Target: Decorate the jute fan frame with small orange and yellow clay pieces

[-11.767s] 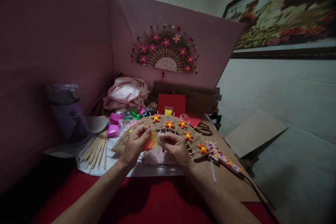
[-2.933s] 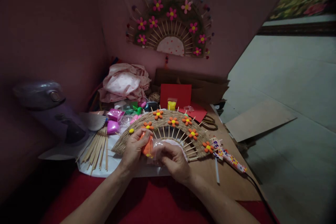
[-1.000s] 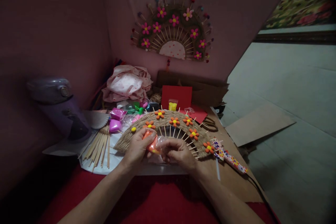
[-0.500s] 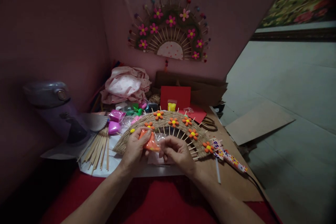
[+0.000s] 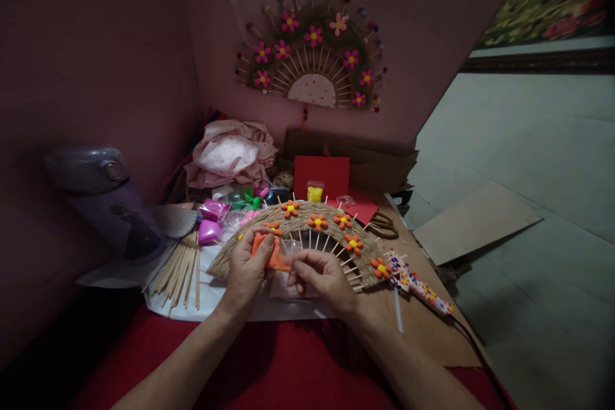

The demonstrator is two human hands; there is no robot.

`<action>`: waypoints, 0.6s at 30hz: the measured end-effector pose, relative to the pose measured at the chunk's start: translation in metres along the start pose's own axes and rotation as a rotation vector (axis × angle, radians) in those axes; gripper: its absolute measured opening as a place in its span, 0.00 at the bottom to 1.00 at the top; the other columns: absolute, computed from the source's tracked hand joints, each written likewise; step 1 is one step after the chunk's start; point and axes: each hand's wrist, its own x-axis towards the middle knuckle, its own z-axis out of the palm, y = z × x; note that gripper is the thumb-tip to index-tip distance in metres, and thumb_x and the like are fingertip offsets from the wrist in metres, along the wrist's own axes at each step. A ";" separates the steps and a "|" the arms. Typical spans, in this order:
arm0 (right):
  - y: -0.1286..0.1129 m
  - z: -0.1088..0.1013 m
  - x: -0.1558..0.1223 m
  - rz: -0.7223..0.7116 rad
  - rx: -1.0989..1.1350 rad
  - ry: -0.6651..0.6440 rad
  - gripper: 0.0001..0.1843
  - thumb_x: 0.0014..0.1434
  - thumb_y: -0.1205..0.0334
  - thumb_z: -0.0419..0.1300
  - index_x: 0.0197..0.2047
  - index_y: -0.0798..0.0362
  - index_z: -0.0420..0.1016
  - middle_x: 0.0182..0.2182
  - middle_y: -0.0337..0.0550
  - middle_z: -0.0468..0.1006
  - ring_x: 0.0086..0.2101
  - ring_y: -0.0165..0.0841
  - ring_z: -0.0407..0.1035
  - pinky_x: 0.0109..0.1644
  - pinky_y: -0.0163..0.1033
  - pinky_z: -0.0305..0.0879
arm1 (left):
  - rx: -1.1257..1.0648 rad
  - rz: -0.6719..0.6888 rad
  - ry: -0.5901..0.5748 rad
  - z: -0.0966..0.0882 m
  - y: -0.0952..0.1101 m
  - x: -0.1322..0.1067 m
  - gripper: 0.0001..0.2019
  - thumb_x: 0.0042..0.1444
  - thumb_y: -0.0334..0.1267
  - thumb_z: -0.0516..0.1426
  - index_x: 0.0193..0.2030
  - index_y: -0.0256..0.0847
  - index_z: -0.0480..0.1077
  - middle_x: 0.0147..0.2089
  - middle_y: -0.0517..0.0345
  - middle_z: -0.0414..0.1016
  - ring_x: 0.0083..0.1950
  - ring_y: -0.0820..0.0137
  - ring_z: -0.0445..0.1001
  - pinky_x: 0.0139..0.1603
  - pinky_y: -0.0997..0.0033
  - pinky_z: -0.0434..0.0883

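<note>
While a pink panel [image 5: 413, 32] backs the whole table, red cloth [image 5: 298, 365] covers its near edge and brown cardboard [image 5: 423, 339] its right side. On the panel hangs a pink-flowered fan [image 5: 312, 35]; below it, a twine-wrapped fan [image 5: 303, 210] with orange flowers lies across the middle, its lower left blocked from view by the hands. At far left a purple flask [image 5: 120, 211] leans in view, and bunched dotted fabric [image 5: 230, 154] sits behind the fan. The left hand [image 5: 244, 275] grips a bag of orange clay [image 5: 270, 253] above the fan's lower left, while the right hand [image 5: 321, 275] pinches the bag's clear end. A flower-patterned glue gun [image 5: 423, 291] crowds the fan's right end; wooden sticks [image 5: 177, 272] fan out opposite, near magenta clay packets [image 5: 210, 231]. Smallest, a yellow clay bag [image 5: 314, 194] stands behind the arch.
</note>
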 end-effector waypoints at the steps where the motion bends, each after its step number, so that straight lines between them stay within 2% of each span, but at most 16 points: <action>1: -0.001 0.000 0.000 0.004 0.017 -0.006 0.15 0.54 0.54 0.62 0.36 0.58 0.74 0.22 0.40 0.75 0.19 0.22 0.64 0.23 0.29 0.60 | 0.001 -0.003 0.011 0.001 0.001 0.000 0.10 0.50 0.43 0.60 0.36 0.41 0.68 0.25 0.67 0.67 0.19 0.82 0.60 0.19 0.83 0.60; 7: -0.006 0.000 0.000 0.088 0.138 -0.147 0.15 0.56 0.53 0.59 0.35 0.59 0.72 0.24 0.42 0.76 0.20 0.23 0.66 0.24 0.29 0.61 | 0.011 0.020 0.024 0.002 0.001 -0.001 0.11 0.50 0.43 0.60 0.35 0.40 0.67 0.24 0.67 0.66 0.17 0.82 0.58 0.18 0.82 0.59; 11: -0.003 0.001 0.000 0.084 0.142 -0.239 0.17 0.56 0.50 0.59 0.37 0.57 0.69 0.26 0.43 0.77 0.21 0.25 0.68 0.23 0.30 0.62 | 0.019 0.016 0.040 0.002 0.001 -0.001 0.11 0.49 0.43 0.60 0.35 0.40 0.67 0.24 0.67 0.67 0.18 0.81 0.60 0.19 0.82 0.60; 15: 0.000 0.006 -0.001 0.024 0.040 -0.122 0.17 0.52 0.53 0.64 0.38 0.57 0.70 0.26 0.40 0.77 0.20 0.24 0.67 0.23 0.28 0.62 | 0.013 -0.004 0.063 0.003 0.002 -0.001 0.11 0.49 0.44 0.60 0.36 0.40 0.67 0.24 0.67 0.66 0.19 0.80 0.61 0.20 0.81 0.60; 18: 0.001 0.009 -0.002 0.036 0.009 -0.045 0.17 0.48 0.57 0.68 0.37 0.57 0.71 0.23 0.38 0.77 0.20 0.24 0.67 0.22 0.28 0.61 | 0.022 0.024 0.087 0.003 0.002 -0.001 0.11 0.48 0.43 0.61 0.35 0.40 0.67 0.24 0.66 0.67 0.19 0.80 0.61 0.20 0.81 0.60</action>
